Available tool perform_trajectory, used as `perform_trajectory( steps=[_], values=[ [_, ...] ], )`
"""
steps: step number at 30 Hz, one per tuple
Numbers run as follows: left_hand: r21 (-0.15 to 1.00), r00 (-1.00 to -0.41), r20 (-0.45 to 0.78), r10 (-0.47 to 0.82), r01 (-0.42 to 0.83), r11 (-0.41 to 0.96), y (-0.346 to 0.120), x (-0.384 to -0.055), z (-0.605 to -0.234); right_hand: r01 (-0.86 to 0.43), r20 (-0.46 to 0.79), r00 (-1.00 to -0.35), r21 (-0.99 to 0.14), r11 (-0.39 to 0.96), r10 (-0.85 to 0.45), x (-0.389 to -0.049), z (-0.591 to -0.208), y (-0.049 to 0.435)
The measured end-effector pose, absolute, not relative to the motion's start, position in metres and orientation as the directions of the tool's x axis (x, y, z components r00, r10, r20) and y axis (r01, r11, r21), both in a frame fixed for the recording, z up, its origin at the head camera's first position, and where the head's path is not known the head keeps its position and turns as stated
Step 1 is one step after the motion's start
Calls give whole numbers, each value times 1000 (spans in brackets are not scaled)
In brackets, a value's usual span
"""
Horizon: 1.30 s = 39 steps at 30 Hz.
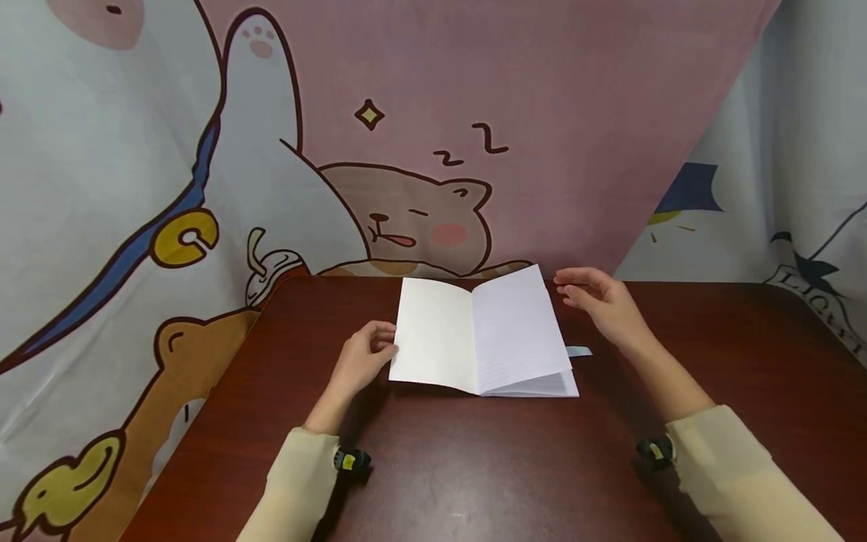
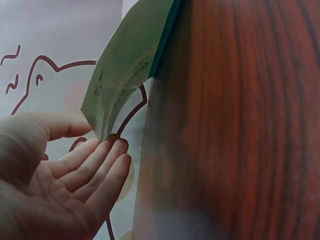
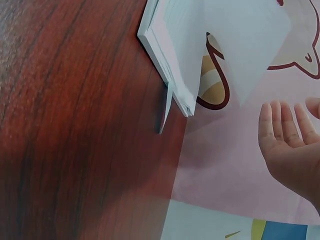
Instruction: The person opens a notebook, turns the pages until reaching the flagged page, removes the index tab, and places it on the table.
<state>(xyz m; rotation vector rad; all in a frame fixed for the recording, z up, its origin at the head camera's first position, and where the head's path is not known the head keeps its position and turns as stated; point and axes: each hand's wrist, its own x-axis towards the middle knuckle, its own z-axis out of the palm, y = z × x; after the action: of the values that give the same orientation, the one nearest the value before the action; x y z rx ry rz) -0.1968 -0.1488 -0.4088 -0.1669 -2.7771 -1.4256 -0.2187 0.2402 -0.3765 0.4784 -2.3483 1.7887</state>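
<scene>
An open notebook with white pages lies on the table, its right-hand page lifted at a slant above the pages beneath. My left hand pinches the outer edge of the left side; in the left wrist view the green outer face of the cover bends up from thumb and fingertips. A pale blue tab sticks out from the right side. My right hand is raised beside the lifted page, apart from it. In the right wrist view that hand shows relaxed fingers holding nothing.
The dark reddish-brown table spreads around the notebook. Behind it hangs a cloth printed with cartoon animals, close to the table's back edge. Each wrist carries a small black camera.
</scene>
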Motion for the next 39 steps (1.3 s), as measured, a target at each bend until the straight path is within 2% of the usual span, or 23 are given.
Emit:
perform_trajectory(
  steps=[10, 31, 39],
  values=[
    [795, -997, 15, 77, 59, 604, -151, -199, -419, -317, 292, -947, -916, 245, -133, -219, -381, 243],
    [853, -996, -84, 28, -57, 519, -149, -209, -434, -282, 257, -959, -901, 331, -116, -225, -392, 242],
    [896, -993, -118, 5, -104, 432, -148, -209, -435, -283, 264, -959, -876, 391, -103, -228, -394, 240]
  ],
)
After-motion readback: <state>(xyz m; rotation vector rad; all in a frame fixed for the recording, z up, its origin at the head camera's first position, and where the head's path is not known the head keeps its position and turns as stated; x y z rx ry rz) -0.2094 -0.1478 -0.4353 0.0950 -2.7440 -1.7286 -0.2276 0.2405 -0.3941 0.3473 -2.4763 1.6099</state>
